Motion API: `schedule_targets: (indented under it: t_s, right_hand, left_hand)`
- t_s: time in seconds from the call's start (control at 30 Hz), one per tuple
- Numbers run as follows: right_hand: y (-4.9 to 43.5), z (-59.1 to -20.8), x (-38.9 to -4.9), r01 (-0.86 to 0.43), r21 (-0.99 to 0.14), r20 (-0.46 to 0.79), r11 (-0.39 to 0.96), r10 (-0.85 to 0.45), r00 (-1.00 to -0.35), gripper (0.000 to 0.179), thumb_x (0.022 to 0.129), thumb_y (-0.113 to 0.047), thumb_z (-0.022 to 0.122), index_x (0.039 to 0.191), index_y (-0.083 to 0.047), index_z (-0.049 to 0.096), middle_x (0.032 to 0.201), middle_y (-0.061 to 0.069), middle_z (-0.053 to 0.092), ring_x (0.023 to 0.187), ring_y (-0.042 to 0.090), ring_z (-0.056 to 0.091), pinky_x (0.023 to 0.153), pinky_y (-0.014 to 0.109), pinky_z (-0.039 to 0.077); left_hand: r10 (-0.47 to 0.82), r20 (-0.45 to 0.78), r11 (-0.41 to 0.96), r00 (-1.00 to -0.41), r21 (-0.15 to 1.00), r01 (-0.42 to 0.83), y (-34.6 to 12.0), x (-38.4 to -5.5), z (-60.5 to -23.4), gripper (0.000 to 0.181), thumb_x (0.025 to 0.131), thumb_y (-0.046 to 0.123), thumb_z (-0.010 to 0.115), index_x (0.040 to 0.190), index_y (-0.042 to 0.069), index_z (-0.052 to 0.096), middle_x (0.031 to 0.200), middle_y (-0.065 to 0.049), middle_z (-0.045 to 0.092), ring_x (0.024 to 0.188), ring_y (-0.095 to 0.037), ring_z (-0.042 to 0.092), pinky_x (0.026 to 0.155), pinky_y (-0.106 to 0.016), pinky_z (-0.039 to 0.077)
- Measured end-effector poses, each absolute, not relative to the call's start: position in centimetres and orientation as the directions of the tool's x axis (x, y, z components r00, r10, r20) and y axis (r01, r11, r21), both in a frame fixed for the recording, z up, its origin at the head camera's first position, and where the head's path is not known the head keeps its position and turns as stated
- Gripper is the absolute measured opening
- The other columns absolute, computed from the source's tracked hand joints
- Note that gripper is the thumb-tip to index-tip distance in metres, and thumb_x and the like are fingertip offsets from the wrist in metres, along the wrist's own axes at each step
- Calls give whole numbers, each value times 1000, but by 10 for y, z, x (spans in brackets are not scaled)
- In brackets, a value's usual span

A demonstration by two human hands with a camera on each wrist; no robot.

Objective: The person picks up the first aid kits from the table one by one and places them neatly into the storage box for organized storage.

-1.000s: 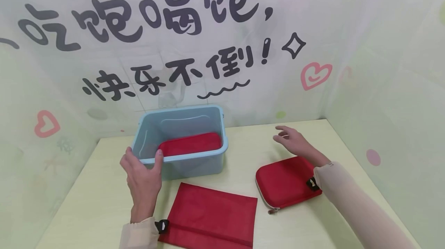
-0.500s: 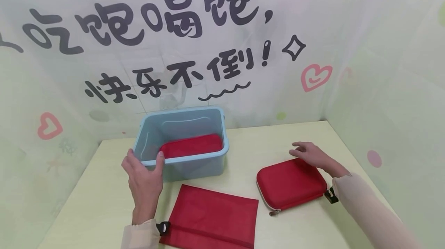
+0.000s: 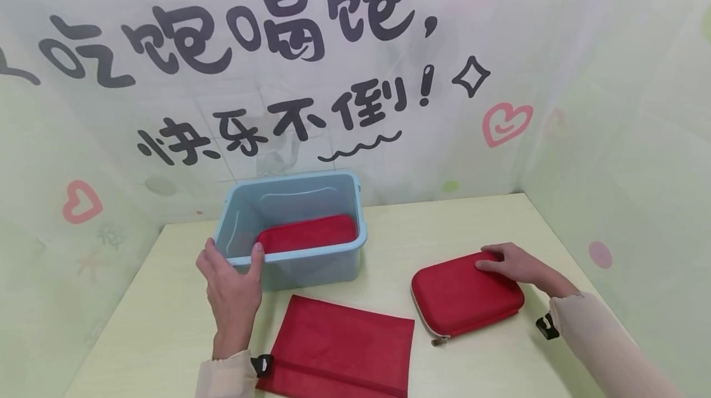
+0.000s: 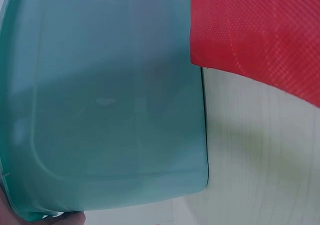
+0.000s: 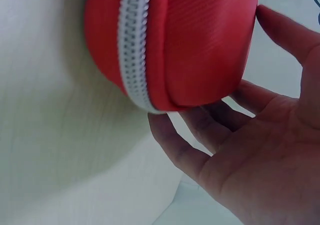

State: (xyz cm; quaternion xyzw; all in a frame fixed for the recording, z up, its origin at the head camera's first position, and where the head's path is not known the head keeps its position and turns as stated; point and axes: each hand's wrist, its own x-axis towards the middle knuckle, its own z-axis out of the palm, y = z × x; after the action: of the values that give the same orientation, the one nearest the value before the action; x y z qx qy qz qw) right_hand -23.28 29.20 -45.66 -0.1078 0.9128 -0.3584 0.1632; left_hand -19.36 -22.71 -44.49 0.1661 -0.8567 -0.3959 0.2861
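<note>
My left hand (image 3: pixel 232 294) grips the near left corner of a light blue plastic bin (image 3: pixel 313 267), thumb over the rim. Inside the bin lies a red case (image 3: pixel 308 232), partly hidden by the front wall. At the right, my right hand (image 3: pixel 518 263) holds the far right end of a red zip case (image 3: pixel 458 296), thumb on top and fingers along its far side. The right wrist view shows the case's white zipper (image 5: pixel 134 50) facing the camera, with the right fingers (image 5: pixel 175 145) curled about its end. A zipper pull (image 3: pixel 440 341) hangs at its near corner.
A flat red pouch (image 3: pixel 344 339) lies on the pale wooden table (image 3: pixel 439 219) in front of the bin, near the left sleeve (image 3: pixel 224 376). Behind stands a white wall sheet (image 3: pixel 400 157) with black lettering, and similar sheets enclose both sides.
My right hand has moved right and down from above the table behind the zip case onto the case's right end. The left hand has stayed on the bin.
</note>
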Motion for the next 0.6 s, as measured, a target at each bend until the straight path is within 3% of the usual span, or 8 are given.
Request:
schedule_targets:
  t_s: [0.27, 0.6]
  right_hand:
    - [300, -463, -227, -31, -719, -251, 695, -300, -920, 63, 95, -35, 66, 136, 11, 52, 110, 10, 67, 94, 21, 60, 86, 38, 49]
    - [301, -471, -225, 14, -717, -246, 697, -235, -940, 70, 95, -39, 65, 139, 11, 46, 119, 17, 60, 98, 25, 57, 84, 38, 49]
  left_hand:
    - [-511, 363, 640, -779, 766, -64, -226, -194, -445, 91, 91, 54, 60, 157, 9, 15, 147, -18, 31, 119, -44, 50, 87, -68, 49]
    - [-514, 368, 639, -775, 767, -60, -226, -194, -445, 91, 91, 53, 60, 157, 9, 16, 147, -17, 31, 120, -43, 49, 87, -68, 49]
